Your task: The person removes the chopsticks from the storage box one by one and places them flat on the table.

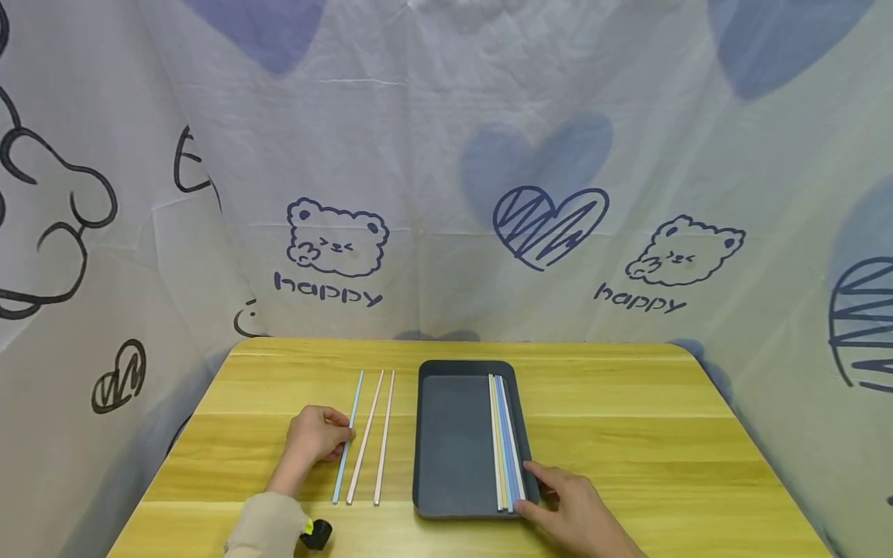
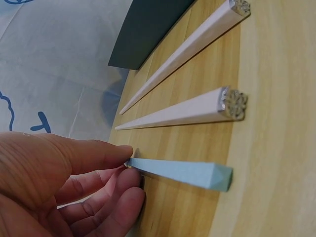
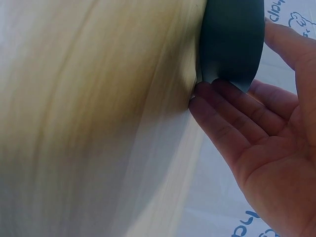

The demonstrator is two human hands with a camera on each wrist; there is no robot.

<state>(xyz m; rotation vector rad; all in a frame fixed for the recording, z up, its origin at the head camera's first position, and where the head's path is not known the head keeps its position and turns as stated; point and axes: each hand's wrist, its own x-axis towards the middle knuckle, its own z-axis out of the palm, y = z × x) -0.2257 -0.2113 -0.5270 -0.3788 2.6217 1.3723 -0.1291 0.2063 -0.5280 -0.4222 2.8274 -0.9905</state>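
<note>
In the head view, my left hand point(image 1: 317, 438) pinches a light blue chopstick point(image 1: 339, 473) between thumb and fingers. The chopstick lies along the table, its thick end towards me. Beside it are two pale pink chopsticks point(image 1: 362, 453), point(image 1: 384, 449), roughly parallel; the left wrist view shows patterned silver ends on these pink chopsticks point(image 2: 185, 112). To their right stands a dark grey tray point(image 1: 449, 449). Several chopsticks point(image 1: 504, 442), white, yellowish and blue, lie together along its right side. My right hand point(image 1: 575, 508) holds the tray's near right corner, its fingers point(image 3: 237, 111) against the outside wall.
All this rests on a wooden table point(image 1: 628, 418) with rounded far corners. A printed cloth point(image 1: 432, 170) with hearts and bears hangs behind and at both sides. A black strap piece point(image 1: 318, 534) sits by the left sleeve point(image 1: 265, 527).
</note>
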